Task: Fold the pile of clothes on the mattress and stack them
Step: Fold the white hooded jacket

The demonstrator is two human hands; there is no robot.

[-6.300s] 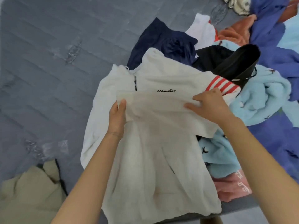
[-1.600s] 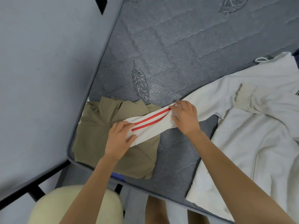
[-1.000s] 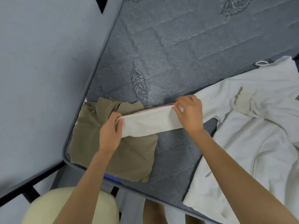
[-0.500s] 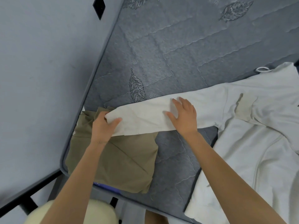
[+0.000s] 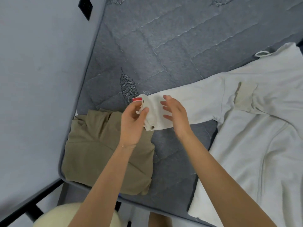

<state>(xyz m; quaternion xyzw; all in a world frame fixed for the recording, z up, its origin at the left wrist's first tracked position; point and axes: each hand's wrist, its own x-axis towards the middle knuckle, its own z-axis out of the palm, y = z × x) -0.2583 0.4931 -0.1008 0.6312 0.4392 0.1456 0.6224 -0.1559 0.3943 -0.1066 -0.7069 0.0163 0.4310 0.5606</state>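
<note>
A white sweatshirt (image 5: 255, 145) lies spread on the grey mattress (image 5: 164, 46) at the right, its left sleeve (image 5: 196, 102) stretched toward the middle. My left hand (image 5: 132, 122) pinches the sleeve's cuff end, which is bunched and turned back, with a bit of red stripe showing at its top. My right hand (image 5: 175, 115) rests on the sleeve just right of the cuff, its fingers straight and spread. A folded olive-brown garment (image 5: 101, 148) sits at the mattress's near left corner, under my left hand.
A pale wall (image 5: 41, 79) runs along the mattress's left edge, with a black socket plate (image 5: 85, 7) at the top. The dark bed frame (image 5: 32, 203) and a cream-coloured rounded object (image 5: 68, 215) show below the near corner.
The sleeve lay flat and stretched out over the olive garment; my left hand has since drawn the cuff back to the right and bunched it. My right hand's fingers have lifted and spread.
</note>
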